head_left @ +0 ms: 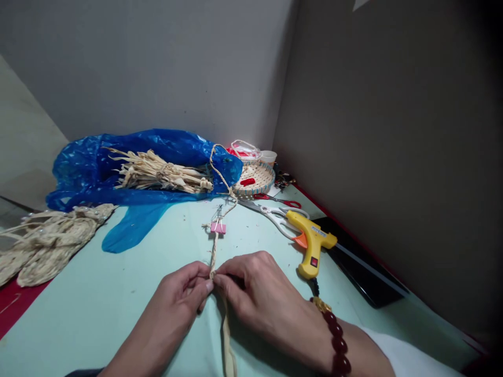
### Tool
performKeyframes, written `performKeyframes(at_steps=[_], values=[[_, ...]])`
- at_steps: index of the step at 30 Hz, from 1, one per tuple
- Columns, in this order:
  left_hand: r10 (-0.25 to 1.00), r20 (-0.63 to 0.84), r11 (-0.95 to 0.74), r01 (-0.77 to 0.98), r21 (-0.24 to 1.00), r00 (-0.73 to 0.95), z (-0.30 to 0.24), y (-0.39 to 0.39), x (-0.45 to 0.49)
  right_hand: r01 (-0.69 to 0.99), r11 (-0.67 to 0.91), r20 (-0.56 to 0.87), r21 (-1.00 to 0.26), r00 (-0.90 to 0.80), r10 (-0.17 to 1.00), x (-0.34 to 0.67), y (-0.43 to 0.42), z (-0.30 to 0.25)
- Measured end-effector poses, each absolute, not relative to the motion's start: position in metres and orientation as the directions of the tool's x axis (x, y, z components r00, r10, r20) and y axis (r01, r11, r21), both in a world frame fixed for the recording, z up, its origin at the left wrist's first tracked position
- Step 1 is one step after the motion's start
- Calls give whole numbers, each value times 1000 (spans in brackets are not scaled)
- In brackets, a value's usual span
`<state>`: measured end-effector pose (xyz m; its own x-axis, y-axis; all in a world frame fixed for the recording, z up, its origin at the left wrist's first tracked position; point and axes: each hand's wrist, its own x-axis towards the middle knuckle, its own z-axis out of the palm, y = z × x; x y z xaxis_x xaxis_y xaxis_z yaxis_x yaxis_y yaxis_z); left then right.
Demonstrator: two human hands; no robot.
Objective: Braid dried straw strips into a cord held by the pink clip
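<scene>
Where the fingertips of both hands meet, the grip is pressed together: the left hand [176,298] and the right hand [259,293] each pinch the straw cord [214,254] between thumb and forefinger at the same spot, low in the middle of the table [118,293]. From this pinch the cord runs away from the person to a pink binder clip [218,227], and this part looks already twisted tight. Below the pinch a loose flat strip [227,335] trails toward the person, not yet twisted, so I judge the work is perhaps half done, with the near length left. Whether the strip is one piece or two I cannot tell, because the hands cover it.

On the right wrist sits a bracelet [338,340] of dark red beads. To the right of the hands lie a yellow glue gun [312,243] and white-handled scissors [275,213]. Farther back are a blue plastic bag [86,167] with a bundle of dried husks [161,175] on it, and a round woven tray [255,178]. At the left edge lie woven straw pieces [47,241]. The table has a pale green cover with small crumbs, and it stands in a corner of plain grey walls.
</scene>
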<state>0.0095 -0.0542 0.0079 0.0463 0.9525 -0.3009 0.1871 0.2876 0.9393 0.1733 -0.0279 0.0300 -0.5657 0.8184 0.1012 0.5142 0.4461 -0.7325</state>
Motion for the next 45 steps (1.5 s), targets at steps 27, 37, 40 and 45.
performKeyframes(at_steps=[27,37,40,45], values=[[945,-312,301,113,947,102,20,-56,3,415,863,458,-288,-731,505,163,-52,13],[950,-290,285,58,957,113,22,-58,4,212,9,-138,-977,-667,732,174,-24,26],[961,-258,245,133,960,96,24,-59,5,248,-77,-230,-966,-681,696,175,-20,26],[965,-254,232,231,945,69,24,-61,3,356,76,-159,-931,-586,795,174,-18,30]])
